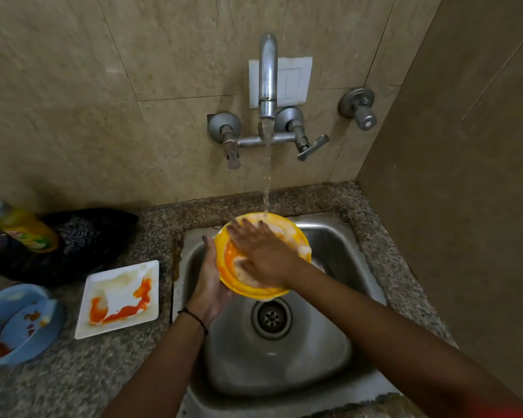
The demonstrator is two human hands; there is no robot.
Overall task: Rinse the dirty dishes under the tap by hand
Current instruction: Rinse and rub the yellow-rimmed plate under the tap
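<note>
A yellow plate (pixel 296 236) with orange smears is held tilted over the steel sink (pixel 338 245), under the running stream from the wall tap (pixel 267 76). My left hand (pixel 209 276) grips the plate's left rim from below. My right hand (pixel 260 251) lies flat on the plate's wet face, fingers spread toward the far rim. On the counter to the left lies a white square plate (pixel 120 298) streaked with orange sauce, and a stained blue dish (pixel 18 324) sits at the left edge.
A yellow bottle of dish liquid (pixel 27 229) lies on a black bag (pixel 82 239) at the back left. The sink drain (pixel 271 317) is uncovered. Tap handles (pixel 311 147) jut from the tiled wall; a side wall closes in on the right.
</note>
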